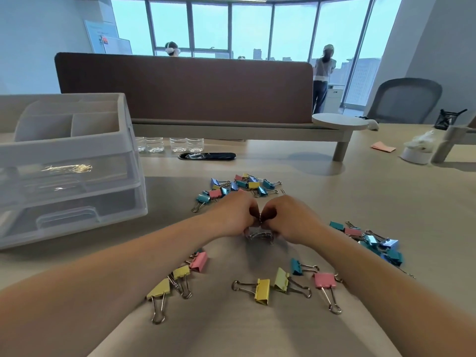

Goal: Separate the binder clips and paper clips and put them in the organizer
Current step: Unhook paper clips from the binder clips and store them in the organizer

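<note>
My left hand [235, 215] and my right hand [288, 217] meet knuckle to knuckle at the middle of the table, fingers curled, pinching silver paper clips [260, 235] from a small pile beneath them. Coloured binder clips lie in groups: a heap [239, 188] just beyond my hands, another heap [373, 242] to the right, and loose ones [262, 289] near me between my forearms. The white organizer [77, 150] with clear drawers stands at the left; its upper drawer holds some paper clips [68, 168].
A brown desk divider [185, 86] on a raised shelf runs across the back. Several clear cups [170, 144] stand under it beside a black cable slot [207, 156]. A white container [416, 152] and pink paper [383, 146] sit far right. People stand by the windows.
</note>
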